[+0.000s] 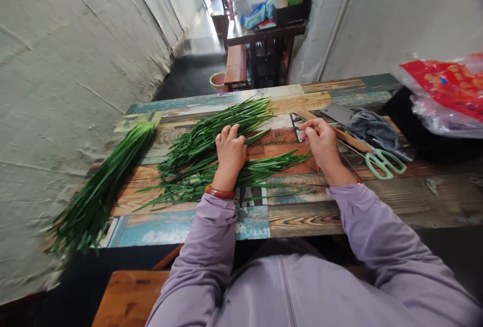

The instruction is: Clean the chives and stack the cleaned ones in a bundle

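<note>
Long green garlic chives (222, 126) lie loosely spread in the middle of the patterned table, pale ends to the right. My left hand (231, 153) is on them, its bent fingers closed over some stalks, fingertips partly hidden. A lower spread of chives (269, 165) extends to the right beneath that wrist. My right hand (320, 146) hovers at the stalk ends with thumb and fingers pinched together; what is between them, if anything, is too small to make out. Beside it lie thin wooden sticks (352, 140). At the left is a neat chive bundle (113, 186).
Scissors with pale green handles (385, 163), a dark grey cloth (373, 127) and a flat grey blade (335, 113) lie right of my right hand. Red and clear plastic bags (449, 90) fill a black container at the far right. A wall (56, 90) borders the left side.
</note>
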A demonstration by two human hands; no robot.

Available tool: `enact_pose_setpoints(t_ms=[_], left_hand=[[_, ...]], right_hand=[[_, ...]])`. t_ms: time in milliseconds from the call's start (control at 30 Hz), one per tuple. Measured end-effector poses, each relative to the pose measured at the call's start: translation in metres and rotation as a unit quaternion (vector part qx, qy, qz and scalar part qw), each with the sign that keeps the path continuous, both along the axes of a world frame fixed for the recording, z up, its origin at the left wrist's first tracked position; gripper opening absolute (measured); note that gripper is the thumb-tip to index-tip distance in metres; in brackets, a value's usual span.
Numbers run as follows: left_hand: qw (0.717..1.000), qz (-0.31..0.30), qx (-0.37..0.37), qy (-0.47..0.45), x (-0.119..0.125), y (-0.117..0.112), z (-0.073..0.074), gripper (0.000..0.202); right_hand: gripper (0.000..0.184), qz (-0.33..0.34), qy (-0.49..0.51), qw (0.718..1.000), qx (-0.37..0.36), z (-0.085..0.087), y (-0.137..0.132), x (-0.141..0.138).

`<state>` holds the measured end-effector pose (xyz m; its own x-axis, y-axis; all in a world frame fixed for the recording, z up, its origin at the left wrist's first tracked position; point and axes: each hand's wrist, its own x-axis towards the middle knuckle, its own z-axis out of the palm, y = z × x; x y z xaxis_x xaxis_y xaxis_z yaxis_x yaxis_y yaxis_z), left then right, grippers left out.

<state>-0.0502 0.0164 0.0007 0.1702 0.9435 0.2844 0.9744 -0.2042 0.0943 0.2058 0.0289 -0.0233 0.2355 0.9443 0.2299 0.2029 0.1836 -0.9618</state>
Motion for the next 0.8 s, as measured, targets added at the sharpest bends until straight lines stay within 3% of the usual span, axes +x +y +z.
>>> enact_pose_setpoints(t_ms=[200,333,433,567,700,800], left_hand=[[0.998,-0.015,-0.058,0.001,0.008,0.001,-0.004,0.022],[0.997,0.003,-0.077,0.006,0.009,0.003,-0.006,0.024],[0.996,-0.02,-0.088,0.011,0.011,0.0,-0.003,0.021],[0.994,-0.062,-0.091,0.002,0.013,-0.003,0.0,0.013],[0.987,-0.079,-0.058,-0.124,0.011,-0.001,-0.003,0.005],[0.954,-0.089,-0.057,-0.282,0.011,-0.001,-0.002,0.003]], right_hand=[[0.014,0.074,0.08,0.994,-0.029,0.022,-0.025,-0.011],[0.031,0.17,0.173,0.964,-0.113,0.03,-0.034,-0.015],[0.038,0.213,0.209,0.94,-0.165,0.035,-0.038,-0.017],[0.034,0.244,0.227,0.928,-0.168,0.042,-0.044,-0.02],[0.026,0.269,0.216,0.927,-0.144,0.047,-0.051,-0.021],[0.025,0.279,0.205,0.928,-0.135,0.046,-0.056,-0.023]])
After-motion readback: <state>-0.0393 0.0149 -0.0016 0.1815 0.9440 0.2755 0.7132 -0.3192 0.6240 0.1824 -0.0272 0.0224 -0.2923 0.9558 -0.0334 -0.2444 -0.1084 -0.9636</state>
